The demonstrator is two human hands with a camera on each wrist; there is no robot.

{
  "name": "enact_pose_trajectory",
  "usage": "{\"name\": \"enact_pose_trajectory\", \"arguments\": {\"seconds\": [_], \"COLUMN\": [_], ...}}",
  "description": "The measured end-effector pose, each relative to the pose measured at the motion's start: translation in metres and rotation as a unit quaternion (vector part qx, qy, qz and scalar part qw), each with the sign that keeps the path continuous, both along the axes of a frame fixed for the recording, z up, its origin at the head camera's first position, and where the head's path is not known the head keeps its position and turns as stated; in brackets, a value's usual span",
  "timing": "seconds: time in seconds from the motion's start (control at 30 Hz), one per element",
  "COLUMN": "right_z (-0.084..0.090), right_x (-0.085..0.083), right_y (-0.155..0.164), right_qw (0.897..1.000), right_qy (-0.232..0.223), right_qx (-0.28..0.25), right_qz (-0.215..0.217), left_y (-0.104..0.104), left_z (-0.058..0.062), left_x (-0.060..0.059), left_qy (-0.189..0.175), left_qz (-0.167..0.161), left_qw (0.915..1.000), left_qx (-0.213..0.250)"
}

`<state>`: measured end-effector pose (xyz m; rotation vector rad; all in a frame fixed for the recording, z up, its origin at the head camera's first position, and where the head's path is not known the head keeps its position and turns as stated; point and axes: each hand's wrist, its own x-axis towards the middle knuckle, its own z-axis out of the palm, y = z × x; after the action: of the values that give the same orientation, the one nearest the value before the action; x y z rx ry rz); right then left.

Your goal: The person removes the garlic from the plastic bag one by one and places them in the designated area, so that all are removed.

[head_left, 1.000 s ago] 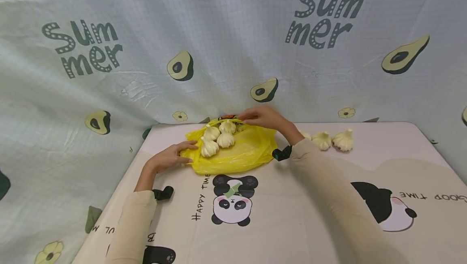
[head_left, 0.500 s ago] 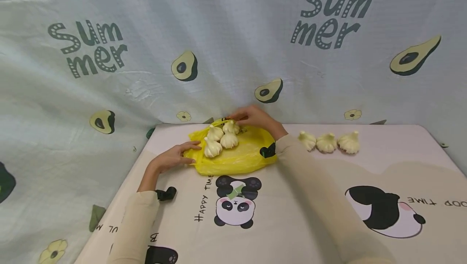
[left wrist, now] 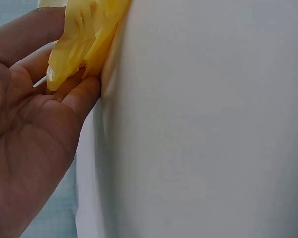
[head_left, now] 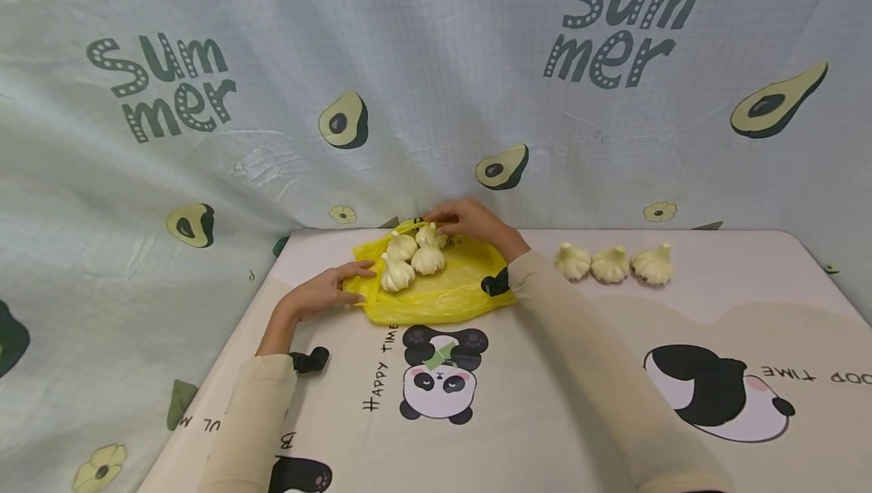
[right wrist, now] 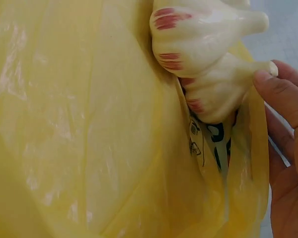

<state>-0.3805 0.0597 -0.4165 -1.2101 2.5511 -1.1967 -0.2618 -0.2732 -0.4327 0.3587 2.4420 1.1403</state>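
Observation:
Several garlic bulbs (head_left: 398,273) lie clustered on the left part of a yellow plastic bag (head_left: 463,281) at the table's back edge. My left hand (head_left: 316,296) holds the bag's left edge, and the left wrist view shows the crumpled yellow film (left wrist: 82,44) between thumb and fingers. At the far side, my right hand (head_left: 470,219) reaches over the bag to the rearmost bulb (right wrist: 221,89). Its thumb rests on that bulb's stem tip, other fingers behind it along the bag's rim. Reddish streaks mark the bulbs, and dark print shows inside a fold.
More garlic bulbs (head_left: 609,266) stand in a row at the back right of the table (head_left: 545,432). A printed curtain (head_left: 422,84) hangs right behind the table's back edge. Panda pictures (head_left: 439,383) decorate the tablecloth.
My right hand has shifted left along the bag's far rim to the rearmost bulb, uncovering the row of bulbs at right. The left hand stays at the bag's left edge.

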Motion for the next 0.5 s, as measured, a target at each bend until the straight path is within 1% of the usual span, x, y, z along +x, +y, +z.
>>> {"name": "enact_pose_trajectory", "arguments": {"seconds": [0.13, 0.3, 0.4, 0.5], "right_z": [-0.0021, -0.0025, -0.0018, 0.0026], "right_x": [-0.0008, 0.0002, 0.0023, 0.0066], "right_y": [-0.0023, -0.0024, -0.0003, 0.0048], "right_qw": [1.000, 0.999, 0.999, 0.999], "right_qy": [0.017, 0.031, 0.037, 0.039], "right_qx": [0.011, 0.005, -0.005, -0.013], "right_qz": [-0.007, -0.015, -0.011, 0.002], "left_y": [0.0001, -0.0011, -0.0022, -0.0023], "left_z": [0.0000, 0.0002, 0.0008, 0.0018], "left_x": [0.0008, 0.0011, 0.0019, 0.0024], "left_qy": [0.001, 0.016, 0.023, 0.024], "left_qz": [-0.007, -0.018, -0.022, -0.023], "left_qw": [1.0000, 0.9997, 0.9995, 0.9994], "left_qx": [0.004, 0.006, 0.006, 0.008]}}
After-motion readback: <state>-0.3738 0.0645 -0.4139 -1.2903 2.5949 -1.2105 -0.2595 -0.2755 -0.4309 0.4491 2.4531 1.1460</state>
